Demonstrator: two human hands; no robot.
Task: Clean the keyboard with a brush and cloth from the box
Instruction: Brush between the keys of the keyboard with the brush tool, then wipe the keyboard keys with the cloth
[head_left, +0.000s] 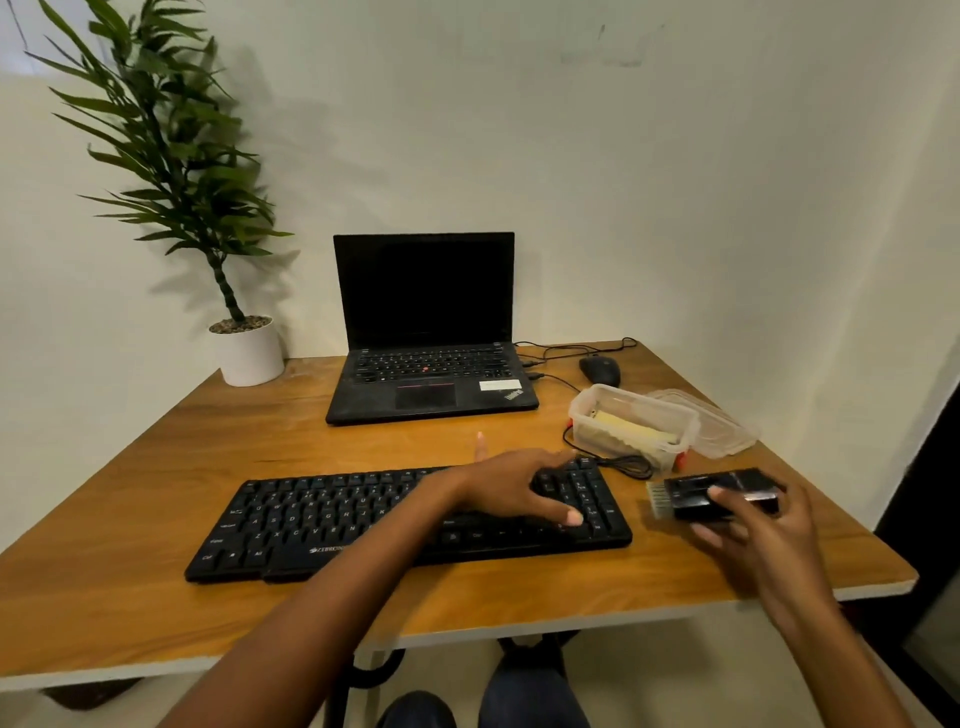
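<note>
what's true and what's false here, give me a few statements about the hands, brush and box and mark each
1. The right hand holds the brush. True.
2. The left hand rests on the laptop. False: it rests on the right part of the keyboard.
3. The box has its lid on. False: the lid lies on the table beside it.
4. The laptop screen is dark. True.
</note>
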